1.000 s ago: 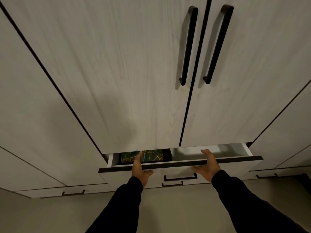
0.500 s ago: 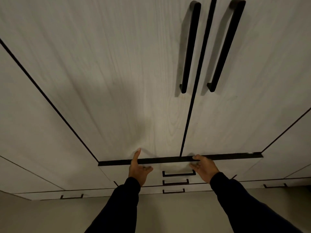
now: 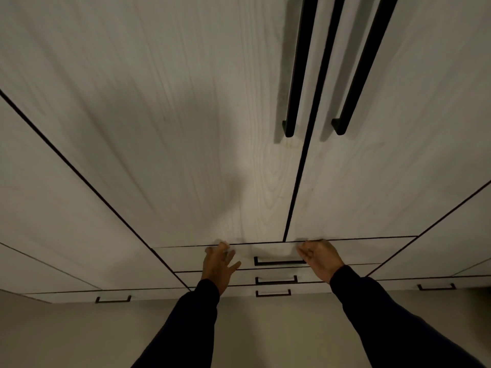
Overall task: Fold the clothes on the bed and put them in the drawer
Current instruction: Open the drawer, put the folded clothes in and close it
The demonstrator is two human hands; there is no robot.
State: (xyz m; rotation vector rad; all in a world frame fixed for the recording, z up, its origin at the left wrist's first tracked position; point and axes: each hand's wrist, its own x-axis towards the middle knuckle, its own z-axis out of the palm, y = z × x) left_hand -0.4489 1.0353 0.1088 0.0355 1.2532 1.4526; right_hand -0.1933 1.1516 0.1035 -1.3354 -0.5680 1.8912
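Both hands sit at the front panel of the top drawer [image 3: 372, 249], which lies flush with the wardrobe face and shut, so no clothes show. The left hand [image 3: 216, 264] has its fingers loosely spread, the blurred fingertips [image 3: 223, 245] up at the drawer's top edge; it holds nothing, and whether they touch the panel I cannot tell. The right hand [image 3: 320, 257] is relaxed and half-curled, gripping nothing, its knuckles near the same edge. Between the hands lies the drawer's slim black bar handle [image 3: 279, 261], squared at its ends; below it two more drawer handles stack closely. Above the hands rise pale, matte wood-grain doors [image 3: 186, 115] with long black pull bars [image 3: 297, 75]. Dark sleeves [image 3: 191, 322] cover both forearms.
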